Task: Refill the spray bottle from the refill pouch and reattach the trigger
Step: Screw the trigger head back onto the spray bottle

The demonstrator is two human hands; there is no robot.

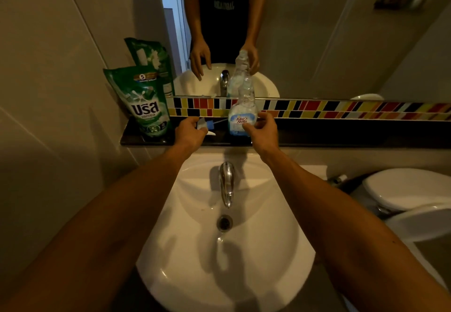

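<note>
A clear spray bottle [242, 114] with a blue-and-white label stands upright on the dark shelf [341, 136] behind the sink, its neck open with no trigger on it. My right hand [262, 129] grips its lower body. My left hand [189, 132] holds the blue-and-white trigger head [205, 126] just above the shelf, its thin dip tube pointing right toward the bottle. A green refill pouch [146, 101] stands upright at the shelf's left end, touched by neither hand.
A white sink [280, 250] with a chrome tap [227, 182] lies below the shelf. A mirror [317, 31] above a coloured tile strip reflects me and the bottle. A toilet [410, 189] sits at the right. A tiled wall closes off the left.
</note>
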